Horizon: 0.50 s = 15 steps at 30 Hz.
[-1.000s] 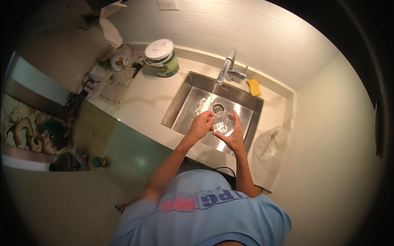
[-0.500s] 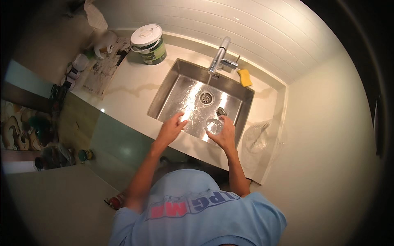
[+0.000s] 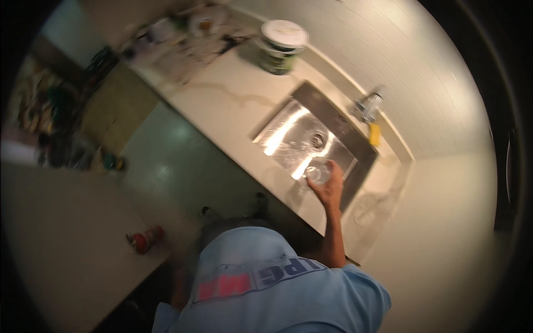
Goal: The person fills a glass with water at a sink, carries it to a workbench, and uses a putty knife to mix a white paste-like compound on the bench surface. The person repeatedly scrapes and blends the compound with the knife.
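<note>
My right hand (image 3: 327,186) is wrapped round a clear round container (image 3: 318,172), like a glass or jar, above the near right part of the steel sink (image 3: 288,130). Its fingers and thumb grip the sides. Of my left arm only a blurred bit of forearm (image 3: 179,286) shows beside the blue shirt; the hand itself is out of sight. A chrome tap (image 3: 367,105) stands behind the sink, smeared by motion, and a yellow sponge (image 3: 374,134) lies by its base.
A lidded green-and-white bucket (image 3: 280,47) stands on the pale counter (image 3: 222,105), left of the sink. A transparent item (image 3: 365,208) lies on the counter at right. On the lower left is a red fire extinguisher (image 3: 145,240). Blurred clutter (image 3: 161,39) covers the far left counter.
My head view has turned, so the sink now sits further right. My left hand has left the sink and dropped out of view. My right hand now holds the clear container higher.
</note>
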Motion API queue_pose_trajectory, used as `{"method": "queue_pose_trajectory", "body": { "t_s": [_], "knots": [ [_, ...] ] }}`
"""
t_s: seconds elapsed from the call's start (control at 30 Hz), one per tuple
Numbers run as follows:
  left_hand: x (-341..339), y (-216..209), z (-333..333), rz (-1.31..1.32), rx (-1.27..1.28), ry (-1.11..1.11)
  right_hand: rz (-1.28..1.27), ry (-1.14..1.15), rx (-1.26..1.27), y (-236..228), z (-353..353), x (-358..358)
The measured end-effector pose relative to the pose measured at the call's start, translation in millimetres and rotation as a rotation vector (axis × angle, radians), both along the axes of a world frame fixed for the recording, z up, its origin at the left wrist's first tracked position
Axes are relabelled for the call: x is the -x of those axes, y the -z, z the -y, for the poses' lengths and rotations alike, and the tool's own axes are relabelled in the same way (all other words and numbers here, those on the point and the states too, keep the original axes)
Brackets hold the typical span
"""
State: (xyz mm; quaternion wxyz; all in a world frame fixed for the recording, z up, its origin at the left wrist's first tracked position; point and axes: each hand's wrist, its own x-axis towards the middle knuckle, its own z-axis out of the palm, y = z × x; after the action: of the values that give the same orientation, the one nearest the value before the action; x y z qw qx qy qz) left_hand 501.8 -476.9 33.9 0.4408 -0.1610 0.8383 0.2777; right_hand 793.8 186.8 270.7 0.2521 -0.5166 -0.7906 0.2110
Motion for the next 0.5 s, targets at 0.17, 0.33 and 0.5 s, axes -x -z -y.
{"method": "queue_pose_trajectory", "body": {
  "t_s": [0.17, 0.33, 0.5],
  "knots": [
    [-52.4, 4.2, 89.8, 0.143, -0.050, -0.219, -0.035, -0.085, -0.150, -33.5, 44.1, 114.6],
    [-12.4, 38.1, 114.0, 0.161, -0.169, -0.377, -0.163, -0.222, -0.048, -66.0, 96.2, 246.5],
    [137.0, 75.8, 106.3, 0.125, -0.286, -0.581, -0.178, -0.385, 0.025, -73.0, 139.9, 386.3]
  ]
}}
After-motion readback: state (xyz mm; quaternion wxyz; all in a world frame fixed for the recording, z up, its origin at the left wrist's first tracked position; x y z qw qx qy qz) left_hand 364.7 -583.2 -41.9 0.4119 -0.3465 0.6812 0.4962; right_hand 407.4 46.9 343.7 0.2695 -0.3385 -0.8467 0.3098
